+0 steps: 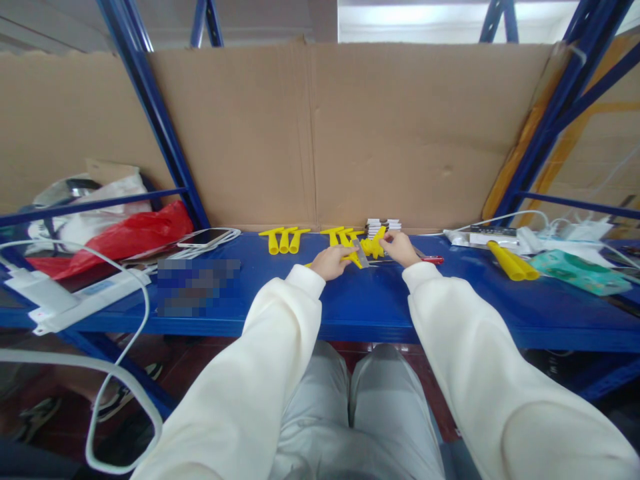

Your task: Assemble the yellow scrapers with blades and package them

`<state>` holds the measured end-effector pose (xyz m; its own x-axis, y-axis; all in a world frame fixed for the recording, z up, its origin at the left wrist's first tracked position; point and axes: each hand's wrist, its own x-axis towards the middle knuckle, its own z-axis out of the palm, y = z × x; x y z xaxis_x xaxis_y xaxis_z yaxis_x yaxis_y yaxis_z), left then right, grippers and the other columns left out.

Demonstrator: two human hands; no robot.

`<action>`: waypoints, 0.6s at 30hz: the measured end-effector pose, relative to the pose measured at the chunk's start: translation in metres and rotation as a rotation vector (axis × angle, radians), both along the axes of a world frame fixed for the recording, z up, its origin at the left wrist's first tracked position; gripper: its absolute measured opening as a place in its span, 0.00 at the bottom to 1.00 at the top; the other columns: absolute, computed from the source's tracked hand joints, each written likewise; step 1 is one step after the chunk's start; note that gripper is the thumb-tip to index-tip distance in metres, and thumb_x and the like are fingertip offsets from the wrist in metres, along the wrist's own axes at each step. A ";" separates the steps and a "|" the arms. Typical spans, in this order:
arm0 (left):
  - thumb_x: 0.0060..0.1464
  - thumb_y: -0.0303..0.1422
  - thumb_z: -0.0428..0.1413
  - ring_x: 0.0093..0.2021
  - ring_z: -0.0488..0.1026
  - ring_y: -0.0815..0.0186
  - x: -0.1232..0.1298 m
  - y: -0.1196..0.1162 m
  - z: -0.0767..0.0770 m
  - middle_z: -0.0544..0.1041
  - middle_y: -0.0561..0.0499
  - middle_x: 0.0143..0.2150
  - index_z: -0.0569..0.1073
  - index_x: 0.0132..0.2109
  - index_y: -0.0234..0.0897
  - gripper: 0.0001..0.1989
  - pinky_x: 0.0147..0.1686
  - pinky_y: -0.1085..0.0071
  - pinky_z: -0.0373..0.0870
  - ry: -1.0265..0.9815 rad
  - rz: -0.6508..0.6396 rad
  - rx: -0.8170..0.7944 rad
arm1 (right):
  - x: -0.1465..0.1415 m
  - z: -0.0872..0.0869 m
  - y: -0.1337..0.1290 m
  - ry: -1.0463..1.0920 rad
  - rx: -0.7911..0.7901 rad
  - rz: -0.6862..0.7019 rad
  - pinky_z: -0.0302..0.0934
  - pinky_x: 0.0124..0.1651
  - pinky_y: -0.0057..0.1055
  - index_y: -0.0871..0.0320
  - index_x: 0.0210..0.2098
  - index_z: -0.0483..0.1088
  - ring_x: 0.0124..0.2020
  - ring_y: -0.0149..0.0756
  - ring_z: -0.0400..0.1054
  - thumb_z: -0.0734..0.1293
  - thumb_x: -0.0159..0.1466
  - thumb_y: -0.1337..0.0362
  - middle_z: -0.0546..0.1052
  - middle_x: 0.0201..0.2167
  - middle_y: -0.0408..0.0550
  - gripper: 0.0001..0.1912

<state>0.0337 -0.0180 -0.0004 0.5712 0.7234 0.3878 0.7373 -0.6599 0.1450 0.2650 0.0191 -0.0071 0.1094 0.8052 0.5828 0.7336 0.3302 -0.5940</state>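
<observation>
My left hand (331, 262) is closed around a yellow T-shaped scraper (353, 259), most of its handle hidden by the fingers. A flat greyish blade-like strip (361, 255) shows at its right end. My right hand (400, 248) has its fingers pinched together at the right edge of a cluster of small yellow pieces (372, 247); what they grip is too small to make out. Behind my left hand lie several yellow T-shaped tools (333, 235), and three more yellow T-shaped tools (284, 240) form a row farther left. By my right wrist is a red-handled tool (433, 259).
Small white boxes (383, 227) are stacked against the cardboard panel (400, 133). On the right lie two yellow tubes (513, 261) and a green packet (580, 272). A phone (203, 237), a red bag (135, 233) and a white power strip (90, 303) with looping cables occupy the left.
</observation>
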 end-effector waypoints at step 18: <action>0.59 0.30 0.56 0.60 0.71 0.57 0.003 -0.003 0.001 0.73 0.42 0.61 0.59 0.69 0.37 0.33 0.58 0.65 0.67 -0.014 0.081 -0.053 | -0.036 0.028 -0.035 0.710 -0.344 0.345 0.42 0.15 0.21 0.56 0.19 0.58 0.13 0.22 0.46 0.68 0.58 0.67 0.55 0.11 0.33 0.16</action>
